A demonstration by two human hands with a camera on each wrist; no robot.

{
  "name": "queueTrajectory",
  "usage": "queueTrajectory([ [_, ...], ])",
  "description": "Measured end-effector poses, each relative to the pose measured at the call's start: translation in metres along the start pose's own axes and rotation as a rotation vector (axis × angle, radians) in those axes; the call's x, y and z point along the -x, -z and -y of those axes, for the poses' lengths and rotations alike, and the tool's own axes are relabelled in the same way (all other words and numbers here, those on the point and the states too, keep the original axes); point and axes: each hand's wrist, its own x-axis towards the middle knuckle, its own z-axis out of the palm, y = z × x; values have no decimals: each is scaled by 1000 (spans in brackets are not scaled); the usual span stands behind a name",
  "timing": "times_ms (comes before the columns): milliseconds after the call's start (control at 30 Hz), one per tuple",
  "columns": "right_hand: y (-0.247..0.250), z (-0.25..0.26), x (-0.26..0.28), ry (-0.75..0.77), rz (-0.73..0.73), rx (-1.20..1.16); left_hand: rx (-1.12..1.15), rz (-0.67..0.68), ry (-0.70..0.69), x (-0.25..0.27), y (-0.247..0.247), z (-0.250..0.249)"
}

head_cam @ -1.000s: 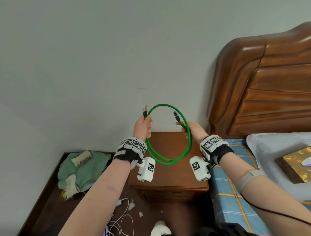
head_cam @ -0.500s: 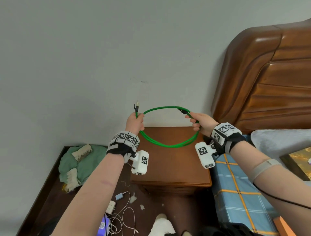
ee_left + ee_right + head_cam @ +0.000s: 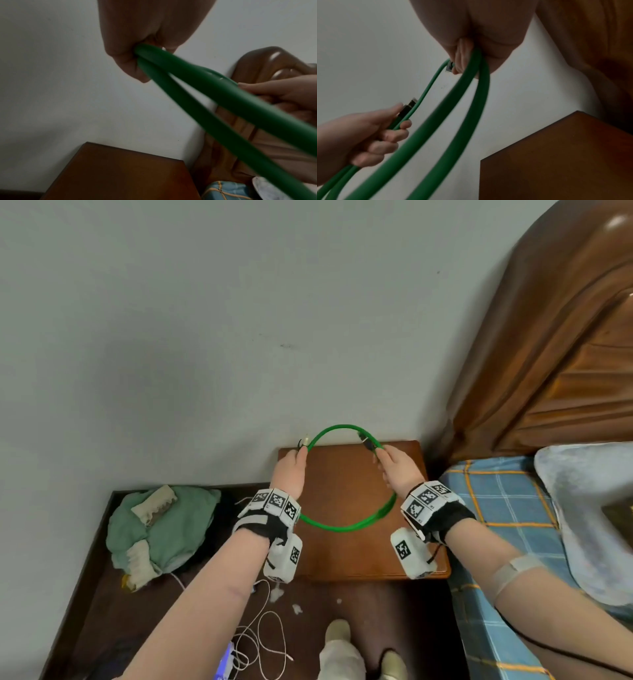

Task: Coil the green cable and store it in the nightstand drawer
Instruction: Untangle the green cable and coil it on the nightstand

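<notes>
The green cable (image 3: 346, 525) forms a round coil held in the air above the brown nightstand (image 3: 346, 553). My left hand (image 3: 291, 470) grips the coil's left side, with one plug end (image 3: 304, 441) sticking up past the fingers. My right hand (image 3: 397, 467) grips the right side near the other dark plug (image 3: 365, 442). The left wrist view has two green strands (image 3: 197, 94) running out of my fist (image 3: 135, 54). In the right wrist view the strands (image 3: 471, 83) hang from my right hand (image 3: 471, 59), and my left hand (image 3: 382, 132) pinches the cable beside a plug (image 3: 407, 108). No drawer front shows.
A carved wooden headboard (image 3: 555, 344) and a bed with a blue checked sheet (image 3: 503, 508) stand to the right. A green cloth bundle (image 3: 161, 529) lies on the dark floor at left. White cords (image 3: 260, 642) lie near my feet (image 3: 337, 631). A grey wall (image 3: 205, 337) is right behind the nightstand.
Both hands have come lower and closer over the nightstand top with the coil, which now tilts flatter. The head view has tipped downward, showing more floor and my feet.
</notes>
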Motion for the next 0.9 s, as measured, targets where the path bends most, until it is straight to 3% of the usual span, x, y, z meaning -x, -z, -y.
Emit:
queueTrajectory([
  [133, 0, -21, -28, -105, -48, -7, 141, 147, 115, -31, -14, 11],
  [267, 5, -54, -57, -308, -11, -355, 265, 279, 175, -52, -33, 26],
  [367, 0, -85, -66, -322, 30, -363, 309, 326, 204, -64, -52, 47],
  [500, -17, -125, -71, -330, -41, -98, 380, 261, 277, -78, -84, 78],
  [667, -38, -179, -90, -389, -84, 36, 425, 120, 338, -95, -131, 114],
  [900, -65, -230, -124, -406, -63, 29, 278, 40, 330, -122, -180, 161],
])
